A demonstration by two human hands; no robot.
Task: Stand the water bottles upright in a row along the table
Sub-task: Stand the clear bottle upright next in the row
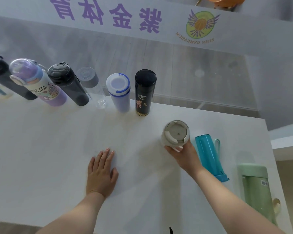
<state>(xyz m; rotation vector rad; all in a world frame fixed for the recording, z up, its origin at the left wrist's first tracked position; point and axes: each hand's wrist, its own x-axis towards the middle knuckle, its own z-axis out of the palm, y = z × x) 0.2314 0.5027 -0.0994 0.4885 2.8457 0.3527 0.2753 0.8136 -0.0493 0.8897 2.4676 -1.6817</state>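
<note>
R hand (183, 153) grips the beige bottle (175, 135) upright, axis vertical, just right of and nearer than the black flask (145, 92) ending the row. Open slot lies up-left. L hand (101, 173) flat on desk (49, 149), fingers straight.

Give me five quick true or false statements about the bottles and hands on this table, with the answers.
1. The right hand holds the beige bottle. True.
2. The left hand grips the black flask. False: it rests flat on the table, holding nothing.
3. The teal bottle lies on its side. True.
4. The green bottle stands in the row at the far edge. False: it lies near the table's right edge, apart from the row.
5. The black flask stands at the left end of the row. False: it is at the right end, next to the white bottle with blue bands.
</note>
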